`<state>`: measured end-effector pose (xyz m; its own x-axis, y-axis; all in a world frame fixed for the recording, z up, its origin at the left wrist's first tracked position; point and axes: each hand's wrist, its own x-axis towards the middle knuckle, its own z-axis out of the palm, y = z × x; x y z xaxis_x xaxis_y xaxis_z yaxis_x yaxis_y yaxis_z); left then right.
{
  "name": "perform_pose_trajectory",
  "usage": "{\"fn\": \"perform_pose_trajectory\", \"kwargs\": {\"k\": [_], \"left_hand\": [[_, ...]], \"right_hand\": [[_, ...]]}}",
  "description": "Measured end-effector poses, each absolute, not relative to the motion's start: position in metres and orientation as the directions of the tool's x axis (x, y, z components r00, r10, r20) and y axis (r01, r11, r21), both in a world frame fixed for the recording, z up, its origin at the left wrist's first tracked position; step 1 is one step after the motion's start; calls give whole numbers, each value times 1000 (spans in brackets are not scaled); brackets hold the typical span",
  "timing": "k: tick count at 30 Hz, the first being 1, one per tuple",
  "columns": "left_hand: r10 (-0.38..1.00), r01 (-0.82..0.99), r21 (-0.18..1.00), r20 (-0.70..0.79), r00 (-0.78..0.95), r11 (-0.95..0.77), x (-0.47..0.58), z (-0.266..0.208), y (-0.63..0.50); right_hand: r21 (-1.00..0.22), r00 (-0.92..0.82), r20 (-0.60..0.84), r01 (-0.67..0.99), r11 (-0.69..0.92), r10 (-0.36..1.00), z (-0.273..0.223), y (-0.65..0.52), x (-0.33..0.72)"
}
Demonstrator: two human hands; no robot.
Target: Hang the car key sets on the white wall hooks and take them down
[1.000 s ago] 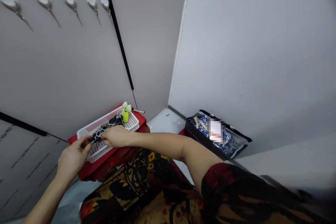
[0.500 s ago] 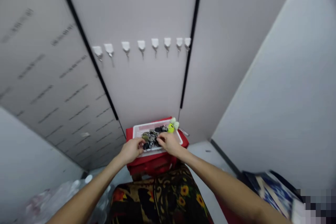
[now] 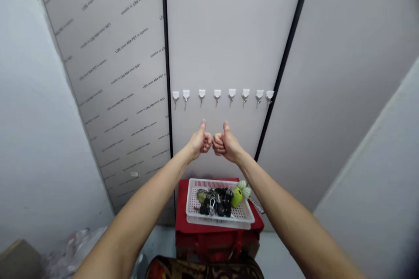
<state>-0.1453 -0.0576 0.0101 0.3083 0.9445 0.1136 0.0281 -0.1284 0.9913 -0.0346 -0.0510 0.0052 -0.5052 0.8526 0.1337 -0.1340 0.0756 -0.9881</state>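
Observation:
My left hand point(image 3: 200, 140) is held up in front of the cabinet panel, fingers curled into a fist and thumb pointing up. Mirroring it, my right hand point(image 3: 226, 142) makes the same thumbs-up, the knuckles of both close together. Neither holds anything. Below them a white plastic basket point(image 3: 193, 211) rests on a red bag point(image 3: 183, 226). Inside lies a jumble of keys and key rings point(image 3: 212, 202), with dark fobs and metal clips. A bright yellow-green charm point(image 3: 237, 197) and a pale green knitted piece point(image 3: 244, 188) sit at the basket's right end.
A row of several white adhesive hooks point(image 3: 217, 95) with metal pegs runs across the panel above my hands. Dark vertical strips point(image 3: 167, 61) edge the panel. Clear plastic bags point(image 3: 75, 248) and a brown box point(image 3: 21, 259) are at lower left. Patterned cloth point(image 3: 203, 269) covers my lap.
Both hands have left the keys in the basket and risen in front of the panel, closing into thumbs-up fists. The camera view has shifted, so the hooks and basket appear lower and further right.

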Motion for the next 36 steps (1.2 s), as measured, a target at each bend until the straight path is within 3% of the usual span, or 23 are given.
{"fn": "perform_pose_trajectory", "kwargs": {"k": [8, 14, 18, 21, 24, 26, 29, 32, 36], "left_hand": [[972, 236, 962, 86, 219, -139, -149, -12, -54], [969, 152, 983, 69, 237, -107, -154, -24, -50], [966, 185, 982, -25, 258, -24, -159, -55, -52], [962, 359, 932, -141, 234, 49, -167, -98, -56], [964, 560, 828, -166, 206, 23, -174, -141, -62], [963, 648, 761, -146, 226, -37, -175, -160, -67], [963, 742, 662, -120, 241, -103, -172, -174, -75], [968, 799, 583, -83, 238, -147, -167, -175, -82], [944, 770, 594, -51, 326, -234, -160, -177, -89]], "right_hand": [[-998, -444, 63, -2, 70, 894, -10, -56, -38], [-993, -450, 76, 48, 109, 890, -19, -53, -44], [-965, -397, 70, 205, 163, 915, -54, -51, -43], [-815, -388, 88, 501, 290, 917, -99, -52, -31], [-501, -555, 72, 698, 512, 828, -139, -57, -15], [-325, -649, 28, 713, 622, 760, -154, -61, -8], [-152, -682, -5, 723, 674, 731, -162, -65, -7], [-64, -699, 7, 713, 698, 715, -160, -66, -10], [-26, -744, -24, 668, 744, 667, -152, -62, -12]]}}
